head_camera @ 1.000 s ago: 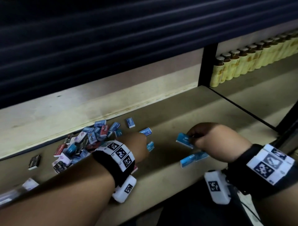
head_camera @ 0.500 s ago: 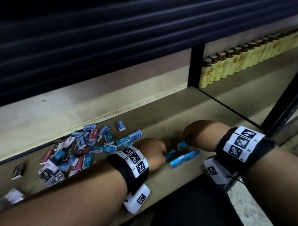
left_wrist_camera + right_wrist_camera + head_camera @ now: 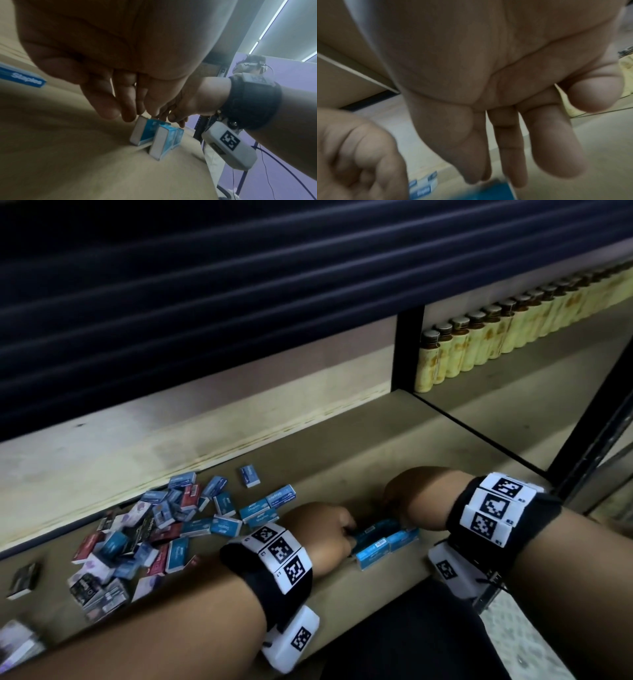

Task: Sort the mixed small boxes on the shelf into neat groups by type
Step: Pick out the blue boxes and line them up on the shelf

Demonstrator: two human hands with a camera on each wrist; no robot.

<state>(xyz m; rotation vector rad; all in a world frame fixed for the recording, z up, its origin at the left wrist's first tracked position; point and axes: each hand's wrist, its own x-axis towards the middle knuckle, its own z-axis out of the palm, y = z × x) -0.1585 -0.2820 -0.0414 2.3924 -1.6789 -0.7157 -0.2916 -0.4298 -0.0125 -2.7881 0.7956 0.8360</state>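
Far left, a lone dark box (image 3: 24, 580) is seen apart from the mixed pile of small boxes (image 3: 137, 539) on the shelf (image 3: 342, 440). Loose blue Staples boxes (image 3: 260, 510) lie just beside the pile. The left hand (image 3: 322, 539) is extended, fingertips (image 3: 127, 115) touching the top edge of a light-blue box (image 3: 142, 132); no closed grip is shown. The right hand (image 3: 411, 501) is extended too, straight fingers (image 3: 513, 162) over the light-blue group (image 3: 385, 544). Risk: these boxes stand on edge near the shelf front, so a hard nudge could topple or misalign them. Bottles (image 3: 479, 344) are lined up far right.
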